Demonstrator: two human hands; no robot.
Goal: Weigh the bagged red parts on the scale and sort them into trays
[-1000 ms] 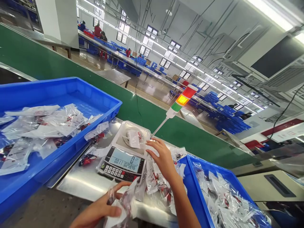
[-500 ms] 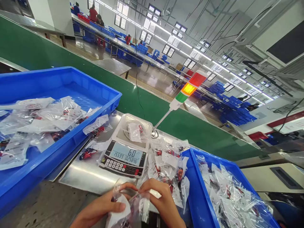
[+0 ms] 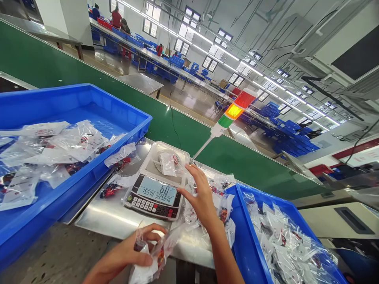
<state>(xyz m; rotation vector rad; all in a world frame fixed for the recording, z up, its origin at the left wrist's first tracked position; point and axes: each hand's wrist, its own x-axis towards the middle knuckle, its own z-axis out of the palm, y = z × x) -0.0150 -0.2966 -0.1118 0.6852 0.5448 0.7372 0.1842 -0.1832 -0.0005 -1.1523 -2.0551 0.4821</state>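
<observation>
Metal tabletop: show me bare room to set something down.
Bare metal shows between the scale and the near edge of the tabletop. It's crowded right of the scale, where bags reach the right tray; two more bags lie between scale and left tray.

Factory hall, workers (image 3: 116, 17), long workbench (image 3: 161, 59), stacked blue bins (image 3: 296, 136), strip lights (image 3: 226, 51), digital scale (image 3: 156, 192)

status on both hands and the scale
Left hand holding bagged parts. Right hand open beside scale. Bag on pan. Right forearm partly hiding loose bags.
</observation>
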